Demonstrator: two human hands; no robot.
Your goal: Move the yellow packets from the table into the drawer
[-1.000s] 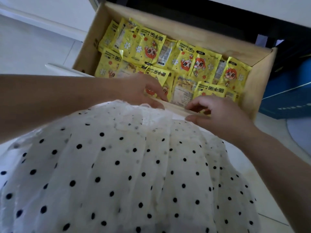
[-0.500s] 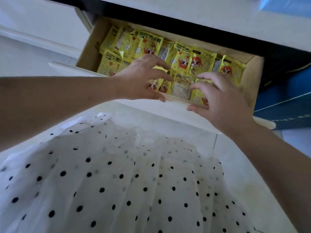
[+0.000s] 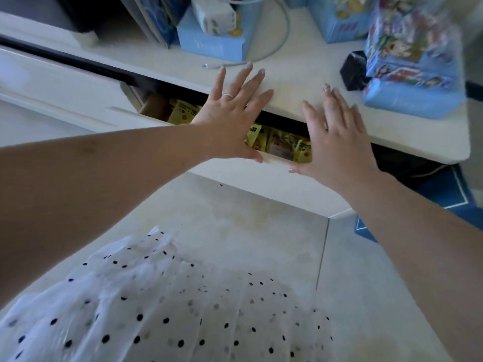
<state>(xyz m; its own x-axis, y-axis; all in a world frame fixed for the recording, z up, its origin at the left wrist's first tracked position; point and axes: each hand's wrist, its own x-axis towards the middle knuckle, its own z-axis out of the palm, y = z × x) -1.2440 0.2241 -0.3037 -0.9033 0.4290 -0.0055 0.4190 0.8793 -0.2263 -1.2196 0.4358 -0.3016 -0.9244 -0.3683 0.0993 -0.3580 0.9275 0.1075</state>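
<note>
Drawer (image 3: pixel 271 160) now nearly shut since before, yellow packets (image 3: pixel 303 150) inside; my left hand (image 3: pixel 230 118) and right hand (image 3: pixel 337 134) spread flat, empty, over table (image 3: pixel 292 82) edge.

Only a narrow slot shows between the white tabletop (image 3: pixel 287 74) edge and the white front panel of the wooden drawer (image 3: pixel 274 173), and that slot is packed with yellow printed snack packets (image 3: pixel 183 113). The left hand (image 3: pixel 230 118) and right hand (image 3: pixel 337 142), both flat with fingers spread, cover much of the gap. On the tabletop, a bare strip lies just ahead of the fingertips. Beyond it stand blue cardboard boxes (image 3: pixel 214 43), a white cable (image 3: pixel 261 58) and a white plug adapter (image 3: pixel 214 14). Right of it, a small black packet (image 3: pixel 355 71) and a stack of blue printed packs (image 3: pixel 413 61) crowd the corner.
</note>
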